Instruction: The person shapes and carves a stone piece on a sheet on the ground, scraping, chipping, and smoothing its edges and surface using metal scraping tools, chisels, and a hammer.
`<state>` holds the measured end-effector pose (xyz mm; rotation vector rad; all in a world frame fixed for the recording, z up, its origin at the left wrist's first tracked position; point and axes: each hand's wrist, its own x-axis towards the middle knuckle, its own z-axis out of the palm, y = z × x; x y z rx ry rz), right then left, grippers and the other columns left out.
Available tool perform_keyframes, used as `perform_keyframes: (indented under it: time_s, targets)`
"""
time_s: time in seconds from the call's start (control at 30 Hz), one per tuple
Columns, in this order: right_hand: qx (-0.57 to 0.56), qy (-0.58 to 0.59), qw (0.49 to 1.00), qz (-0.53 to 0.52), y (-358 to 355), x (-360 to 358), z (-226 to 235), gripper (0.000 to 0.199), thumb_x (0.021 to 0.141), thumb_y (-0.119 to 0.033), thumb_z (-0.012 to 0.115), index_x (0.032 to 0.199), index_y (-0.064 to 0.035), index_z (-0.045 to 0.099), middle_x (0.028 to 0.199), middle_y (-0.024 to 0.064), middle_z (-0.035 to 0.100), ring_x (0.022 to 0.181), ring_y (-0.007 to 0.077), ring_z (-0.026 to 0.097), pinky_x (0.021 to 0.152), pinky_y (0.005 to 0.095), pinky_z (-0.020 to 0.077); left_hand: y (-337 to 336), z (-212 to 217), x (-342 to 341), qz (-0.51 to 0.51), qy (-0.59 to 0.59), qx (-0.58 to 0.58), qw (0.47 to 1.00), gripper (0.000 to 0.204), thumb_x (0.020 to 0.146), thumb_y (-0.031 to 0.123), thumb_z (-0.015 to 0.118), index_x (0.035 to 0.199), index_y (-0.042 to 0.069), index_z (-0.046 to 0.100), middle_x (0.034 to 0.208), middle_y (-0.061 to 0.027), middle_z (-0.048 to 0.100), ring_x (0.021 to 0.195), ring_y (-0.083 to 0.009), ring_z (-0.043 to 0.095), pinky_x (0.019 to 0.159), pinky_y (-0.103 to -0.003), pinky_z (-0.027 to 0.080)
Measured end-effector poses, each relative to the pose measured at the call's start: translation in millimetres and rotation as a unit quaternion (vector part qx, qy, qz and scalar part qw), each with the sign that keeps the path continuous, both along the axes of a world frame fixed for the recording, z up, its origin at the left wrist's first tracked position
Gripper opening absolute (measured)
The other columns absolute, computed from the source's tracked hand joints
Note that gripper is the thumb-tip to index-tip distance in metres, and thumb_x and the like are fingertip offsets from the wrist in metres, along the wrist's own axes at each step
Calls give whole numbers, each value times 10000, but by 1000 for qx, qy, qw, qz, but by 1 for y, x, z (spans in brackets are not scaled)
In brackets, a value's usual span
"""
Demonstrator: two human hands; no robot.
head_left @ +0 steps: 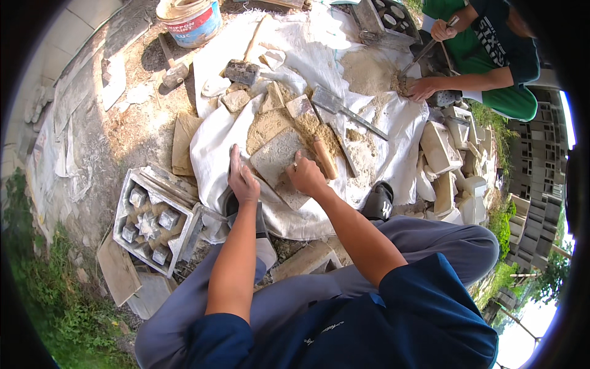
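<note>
I see my left hand (243, 178) lying flat and open-fingered at the left edge of the sandy grey slab (279, 163), which rests on the white sack cloth (393, 123). My right hand (305, 175) is curled closed on the slab's near edge, beside a wooden handle (325, 157). A metal mould (153, 218) sits left

Paint bucket (189, 21), grey mould tray (155, 221), stacked pale blocks (452, 166), trowel (344, 109)

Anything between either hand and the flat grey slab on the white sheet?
Nothing visible. The left hand rests open at the flat grey stone slab's left edge, and the right hand grips its lower right edge. Both touch it directly on the white cloth sheet.
</note>
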<state>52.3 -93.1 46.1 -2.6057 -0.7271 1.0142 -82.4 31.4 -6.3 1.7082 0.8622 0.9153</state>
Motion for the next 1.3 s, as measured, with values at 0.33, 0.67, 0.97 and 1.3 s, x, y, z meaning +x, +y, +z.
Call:
perform_keyframes:
  time_s: [0.33,0.67,0.97,1.3]
  targets:
    - [201,87,975,-34,-92,0,-3,525,867,-253,605,1286,64,604,959,335,677,965,424,686,871,434,534,-6,4,12,-33,0,26,999,572,1034,328,362,1397,-100,472,1436,-280,502,1384,-386,447,1149,-418,344]
    - [361,153,871,-297,-84,71,53,497,935,-99,484,1389,102,504,528,-23,465,437,64,406,422,269,336,-7,19,-8,-63,138,33,988,405,990,247,534,1262,-45,605,1314,-247,602,1330,-406,488,1126,-421,357]
    - [300,-20,882,-362,-114,132,4,544,865,-181,586,1300,145,552,596,110,568,544,132,533,515,341,425,-29,24,-6,-173,281,125,936,486,968,296,552,1390,58,520,1492,-226,448,1455,-434,293,1197,-553,172]
    - [324,94,866,-369,-114,136,-16,484,887,-166,560,1262,137,593,602,70,565,527,117,520,487,317,399,-31,18,12,-178,309,150,922,567,960,364,558,1442,76,483,1532,-201,406,1488,-371,251,1220,-529,122]
